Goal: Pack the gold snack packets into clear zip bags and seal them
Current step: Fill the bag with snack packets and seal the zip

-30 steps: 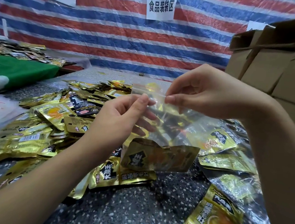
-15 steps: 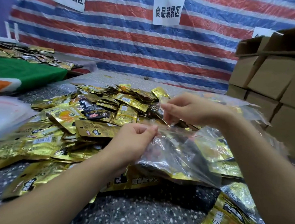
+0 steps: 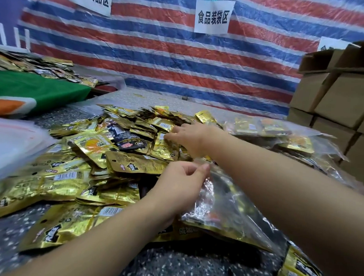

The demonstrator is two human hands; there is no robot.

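Observation:
A big heap of gold snack packets (image 3: 88, 169) covers the speckled table (image 3: 192, 267). My left hand (image 3: 181, 183) pinches the top edge of a clear zip bag (image 3: 226, 210) that lies on the table with a few packets inside. My right hand (image 3: 187, 136) stretches out over the far part of the heap, its fingers touching a gold packet (image 3: 164, 146) there; whether they grip it I cannot tell.
Filled clear bags (image 3: 267, 129) lie at the right, in front of stacked cardboard boxes (image 3: 337, 98). A stack of empty clear bags (image 3: 12, 143) sits at the left edge. A green-covered table (image 3: 33, 89) with more packets stands far left. A striped tarp hangs behind.
The zip bag has come down from mid-air to the table. My right hand let go of its top edge and reached forward to the heap. My left hand keeps its pinch.

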